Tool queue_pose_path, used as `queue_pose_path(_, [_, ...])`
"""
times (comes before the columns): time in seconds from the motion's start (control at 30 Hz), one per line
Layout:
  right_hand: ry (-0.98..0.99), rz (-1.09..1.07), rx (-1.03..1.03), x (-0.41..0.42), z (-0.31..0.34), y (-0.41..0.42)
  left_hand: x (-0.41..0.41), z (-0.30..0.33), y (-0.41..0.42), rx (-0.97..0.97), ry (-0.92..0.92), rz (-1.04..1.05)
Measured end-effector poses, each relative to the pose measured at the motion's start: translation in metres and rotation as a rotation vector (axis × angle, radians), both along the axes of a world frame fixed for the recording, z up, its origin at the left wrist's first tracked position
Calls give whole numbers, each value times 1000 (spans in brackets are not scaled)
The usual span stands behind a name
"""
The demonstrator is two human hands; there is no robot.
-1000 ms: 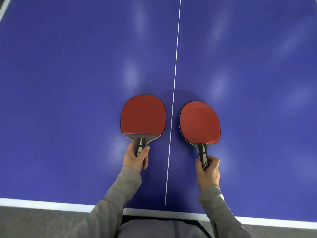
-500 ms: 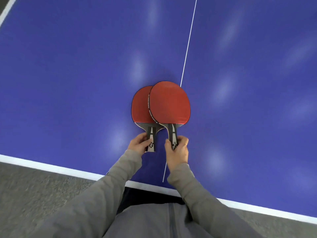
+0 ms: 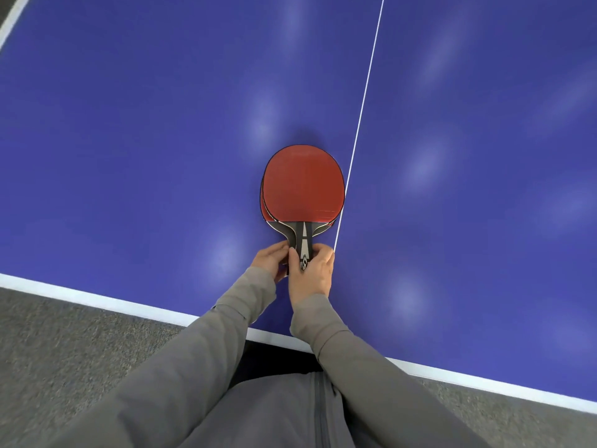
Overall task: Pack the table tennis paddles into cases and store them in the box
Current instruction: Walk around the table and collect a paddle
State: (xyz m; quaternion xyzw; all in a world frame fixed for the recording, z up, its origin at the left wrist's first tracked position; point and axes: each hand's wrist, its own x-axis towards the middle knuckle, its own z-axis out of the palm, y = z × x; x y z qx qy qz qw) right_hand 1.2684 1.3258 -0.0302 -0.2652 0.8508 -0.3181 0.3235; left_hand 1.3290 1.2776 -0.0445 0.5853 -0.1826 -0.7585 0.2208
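Two red table tennis paddles are stacked one on the other, blades pointing away from me. The upper paddle (image 3: 303,184) covers nearly all of the lower paddle (image 3: 265,215), of which only a thin red edge shows at the left. My left hand (image 3: 273,258) grips the lower paddle's handle from the left. My right hand (image 3: 311,273) holds the upper paddle's grey and black handle. No case or box is in view.
The blue table tennis table (image 3: 129,140) fills most of the view, with a thin white centre line (image 3: 361,105) just right of the paddles. Its white near edge (image 3: 97,299) runs diagonally in front of me. Grey carpet (image 3: 64,344) lies below it.
The paddles, side by side a second ago, have been brought together; the right one slid over the left until they lie almost exactly stacked. Both hands have closed in on each other.
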Motion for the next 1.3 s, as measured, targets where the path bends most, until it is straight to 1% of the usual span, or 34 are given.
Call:
queue_pose_path(0.1, [-4,15,19,0,-1,3,-1,0,-3,76,-14,37])
queue_pose_path(0.2, [58,83,33,0,-3,7,-1,0,-4,85,-28,-34])
queue_pose_path(0.27, [71,113,41,-2,-2,9,-2,-1,-6,66,-59,-71])
queue_pose_path(0.37, [-7,138,-5,-9,3,17,-3,-1,-7,-10,-129,-190])
queue_pose_path(0.43, [-27,158,-43,-17,5,28,-5,-1,-7,-54,-186,-200])
queue_pose_path(0.47, [-3,175,-33,-22,5,34,-7,0,-7,-61,-204,-194])
queue_pose_path(0.57, [160,263,97,-43,1,54,-12,4,-9,-84,-292,-258])
queue_pose_path(0.67, [346,386,244,-65,-1,72,-14,3,-13,-111,-468,-319])
queue_pose_path(0.73, [418,475,357,-78,-3,83,-12,4,-14,-137,-567,-359])
queue_pose_path(0.8, [472,562,455,-88,-4,94,-8,3,-13,-167,-570,-362])
queue_pose_path(0.87, [496,608,498,-93,-4,105,-4,4,-13,-193,-558,-373])
queue_pose_path(0.93, [491,583,524,-94,-3,115,0,6,-13,-232,-563,-416])
queue_pose_path(1.13, [454,340,588,-96,3,151,-8,20,9,-328,-516,-658])
queue_pose_path(1.23, [435,237,577,-100,4,174,-29,31,30,-384,-482,-758])
queue_pose_path(1.3, [408,131,539,-102,6,192,-43,37,48,-416,-452,-825])
